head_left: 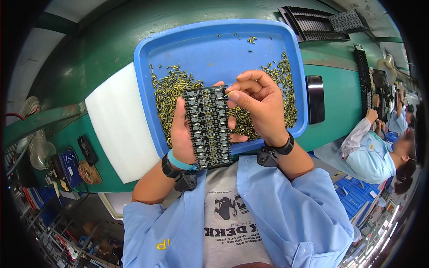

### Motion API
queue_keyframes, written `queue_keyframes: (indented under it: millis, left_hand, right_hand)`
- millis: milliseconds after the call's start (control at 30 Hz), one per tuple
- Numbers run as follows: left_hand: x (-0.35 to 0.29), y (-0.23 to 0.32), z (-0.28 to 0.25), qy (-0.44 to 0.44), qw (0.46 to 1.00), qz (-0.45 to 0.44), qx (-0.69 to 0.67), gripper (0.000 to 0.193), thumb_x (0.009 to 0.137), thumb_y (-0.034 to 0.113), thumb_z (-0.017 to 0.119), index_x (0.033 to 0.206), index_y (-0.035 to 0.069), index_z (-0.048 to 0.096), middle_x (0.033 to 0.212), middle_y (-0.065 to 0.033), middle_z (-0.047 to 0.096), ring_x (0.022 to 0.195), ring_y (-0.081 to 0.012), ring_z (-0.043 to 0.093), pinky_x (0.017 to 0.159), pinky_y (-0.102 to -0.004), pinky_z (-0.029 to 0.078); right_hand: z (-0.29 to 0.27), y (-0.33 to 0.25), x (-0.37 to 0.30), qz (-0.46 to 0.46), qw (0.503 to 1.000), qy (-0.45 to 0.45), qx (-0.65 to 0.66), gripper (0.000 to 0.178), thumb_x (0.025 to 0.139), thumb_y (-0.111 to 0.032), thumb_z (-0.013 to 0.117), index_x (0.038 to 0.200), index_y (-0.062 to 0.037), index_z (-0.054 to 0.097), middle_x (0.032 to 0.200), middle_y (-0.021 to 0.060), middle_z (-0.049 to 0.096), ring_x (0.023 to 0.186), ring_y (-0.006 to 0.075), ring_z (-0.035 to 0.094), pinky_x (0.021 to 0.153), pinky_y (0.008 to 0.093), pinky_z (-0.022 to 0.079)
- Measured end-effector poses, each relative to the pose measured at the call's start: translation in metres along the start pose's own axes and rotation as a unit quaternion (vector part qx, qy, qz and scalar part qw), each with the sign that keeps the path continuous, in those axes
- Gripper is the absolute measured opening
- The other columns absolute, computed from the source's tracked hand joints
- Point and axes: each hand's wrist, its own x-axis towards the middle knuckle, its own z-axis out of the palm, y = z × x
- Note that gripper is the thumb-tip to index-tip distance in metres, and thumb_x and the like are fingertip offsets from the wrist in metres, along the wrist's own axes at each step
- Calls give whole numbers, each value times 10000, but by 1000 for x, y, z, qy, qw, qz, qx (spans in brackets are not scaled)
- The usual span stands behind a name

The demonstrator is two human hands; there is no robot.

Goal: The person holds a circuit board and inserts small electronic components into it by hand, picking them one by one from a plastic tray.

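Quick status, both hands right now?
Left hand: holding the circuit board panel.
Right hand: pinched at the panel's upper-right corner; whether it grips anything can't be told.

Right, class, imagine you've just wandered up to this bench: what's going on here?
A person holds a black circuit board in the left hand, over a blue tray with many small yellow-and-black parts in it. The right hand is at the board's upper right corner, thumb and fingertips close together; whether they pinch a part is too small to tell. A white sheet lies left of the tray, and a black phone lies to its right.
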Motion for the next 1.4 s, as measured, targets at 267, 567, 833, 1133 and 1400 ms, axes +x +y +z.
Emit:
queue_keyframes:
  millis: [267,567,833,1133,1400]
  left_hand:
    - [-2,1,-3,-25,999,3,21,873,1098,725,302,1698,92,270,1500,-158,568,1239,-320,651,1094,-621,544]
    - [-4,1,-11,-34,999,9,8,838,1123,683,280,1670,50,320,1514,-166,567,1342,-292,630,1080,-482,581]
    - [-7,3,-4,23,997,6,69,810,1134,659,292,1661,47,354,1459,-146,613,1259,-268,676,1040,-450,592]
    - [-6,1,5,54,988,15,145,780,1147,632,293,1669,56,355,1400,-112,649,1152,-239,706,1017,-431,599]
    - [-4,0,6,72,990,9,121,778,1151,625,280,1675,53,344,1399,-112,659,1149,-229,709,1011,-417,602]
  right_hand:
    - [16,3,-9,-98,986,-13,-137,445,897,111,794,1258,-16,567,1060,117,793,854,124,705,852,309,597]
    - [15,16,-6,-261,923,-56,-278,497,861,123,821,1254,-22,554,1047,116,806,852,98,654,817,267,530]
    - [16,12,-6,-318,877,-44,-358,369,849,118,825,1142,-33,657,1017,73,782,822,124,637,735,273,509]
    - [27,-18,-9,-419,740,-63,-523,366,772,85,858,1082,-88,766,844,50,667,758,236,610,682,356,474]
    - [18,-14,0,-472,697,-110,-529,410,720,61,850,1100,-68,765,918,31,732,792,231,639,671,360,449]
